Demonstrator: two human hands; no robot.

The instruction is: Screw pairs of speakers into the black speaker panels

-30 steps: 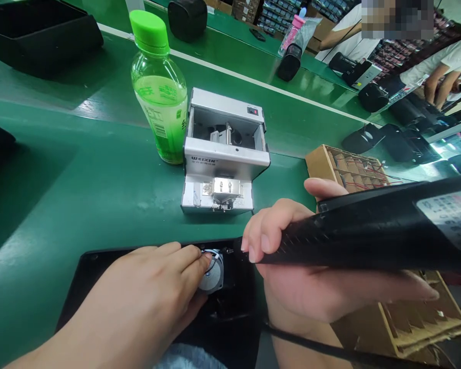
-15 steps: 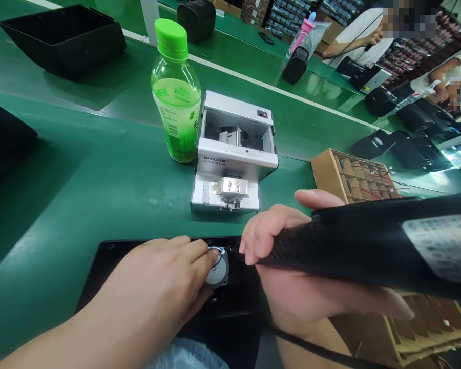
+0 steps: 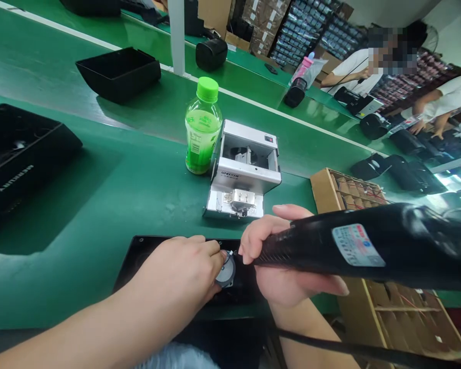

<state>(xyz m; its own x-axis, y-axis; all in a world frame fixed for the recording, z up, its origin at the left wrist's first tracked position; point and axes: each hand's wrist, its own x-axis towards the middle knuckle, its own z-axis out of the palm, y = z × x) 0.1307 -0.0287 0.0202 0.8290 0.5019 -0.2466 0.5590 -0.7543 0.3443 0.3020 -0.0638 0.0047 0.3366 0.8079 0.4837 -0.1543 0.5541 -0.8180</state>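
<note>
A black panel (image 3: 140, 251) lies flat on the green bench before me. On it sits a round grey speaker driver (image 3: 226, 274), magnet side up. The fingers of my left hand (image 3: 188, 271) are closed on the driver's edge, near a small white wire or terminal. My right hand (image 3: 276, 256) is wrapped around a black electric screwdriver (image 3: 318, 241) with a white label. Its tip points left at the driver's rim; whether it touches a screw is too small to tell. A cable (image 3: 330, 346) trails below my right wrist.
Behind the panel stand a silver WEIXIN machine (image 3: 248, 177) and a green-capped bottle (image 3: 203, 125). Black speaker housings (image 3: 119, 74) are at left, one marked MERKURY (image 3: 34, 154). Cardboard boxes with dividers (image 3: 326, 192) stand at right. Two people (image 3: 357, 66) work across the bench.
The camera view has tilted up and shifted, showing more of the left housing and the far side. Both hands keep their hold at the driver; the screwdriver's body shows further left.
</note>
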